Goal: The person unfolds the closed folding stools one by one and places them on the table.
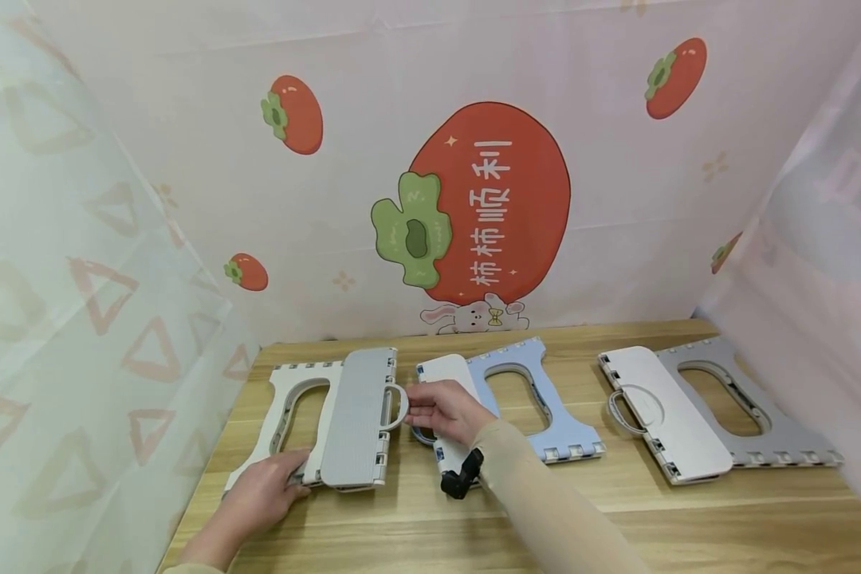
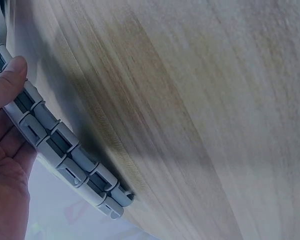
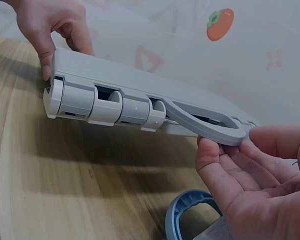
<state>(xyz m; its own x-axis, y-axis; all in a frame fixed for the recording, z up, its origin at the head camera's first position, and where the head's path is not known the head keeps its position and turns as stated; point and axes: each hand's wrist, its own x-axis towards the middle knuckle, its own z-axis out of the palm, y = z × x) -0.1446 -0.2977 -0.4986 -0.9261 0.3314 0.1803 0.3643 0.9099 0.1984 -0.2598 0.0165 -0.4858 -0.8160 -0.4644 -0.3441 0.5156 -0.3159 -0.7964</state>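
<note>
A folded step stool (image 1: pixel 359 418), with a grey top panel and a white leg frame, is at the left of the table. My left hand (image 1: pixel 267 488) grips its near edge; in the left wrist view, the thumb (image 2: pixel 12 80) lies over the hinged edge and the fingers are behind it. At the stool's right side, my right hand (image 1: pixel 446 408) holds the grey loop handle (image 3: pixel 207 125) between thumb and fingers. The right wrist view shows the hinged side raised off the wood, with a shadow below.
A blue and white folded stool (image 1: pixel 563 399) lies partly under my right forearm, its blue handle (image 3: pixel 176 212) close below that hand. Farther right is a grey and white one (image 1: pixel 670 414). Printed fabric (image 1: pixel 330 239) walls the wooden table (image 1: pixel 373 534) at the back and sides.
</note>
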